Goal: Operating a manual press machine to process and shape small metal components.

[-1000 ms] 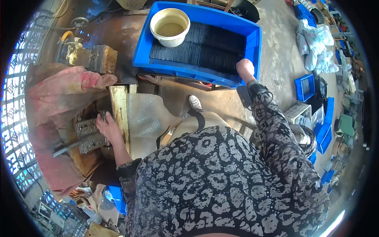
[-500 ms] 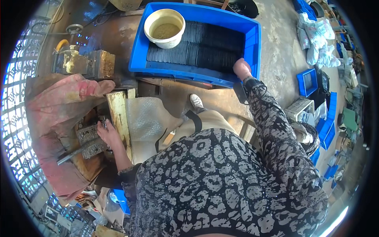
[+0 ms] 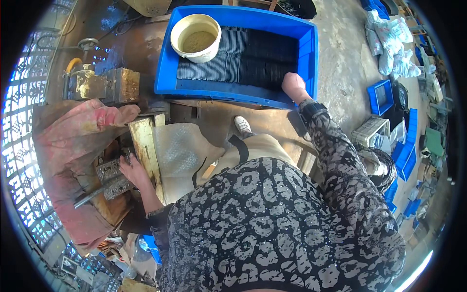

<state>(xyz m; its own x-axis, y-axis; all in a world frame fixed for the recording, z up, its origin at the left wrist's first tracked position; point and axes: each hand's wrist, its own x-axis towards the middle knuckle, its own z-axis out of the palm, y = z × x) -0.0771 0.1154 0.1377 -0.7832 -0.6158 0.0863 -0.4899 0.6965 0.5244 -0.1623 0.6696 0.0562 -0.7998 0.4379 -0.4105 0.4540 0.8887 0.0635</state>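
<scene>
In a large blue plastic crate [image 3: 238, 95], rows of thin dark plates [image 3: 262, 53] stand packed on edge. My right hand [image 3: 294, 86] reaches down at the right end of the nearer row, its fingers curled and their tips hidden. Whatever they hold, if anything, cannot be seen. My left hand [image 3: 134, 172] rests at the right side of a grooved metal block [image 3: 113, 179], thumb and fingers apart, touching its edge. A metal rod [image 3: 88, 196] extends from the block toward the lower left.
A whitish bucket [image 3: 196, 39] with murky contents stands in the crate's left end. Reddish cloth [image 3: 68, 146] drapes around the block, and a worn upright board [image 3: 144, 151] flanks my left hand. Plastic bags [image 3: 389, 44] and smaller blue bins [image 3: 380, 97] lie at the right.
The whole view has shifted slightly, with the crate and bucket now a little farther left. My right hand keeps its place at the row's end, slightly more bent. My left hand stays at the block.
</scene>
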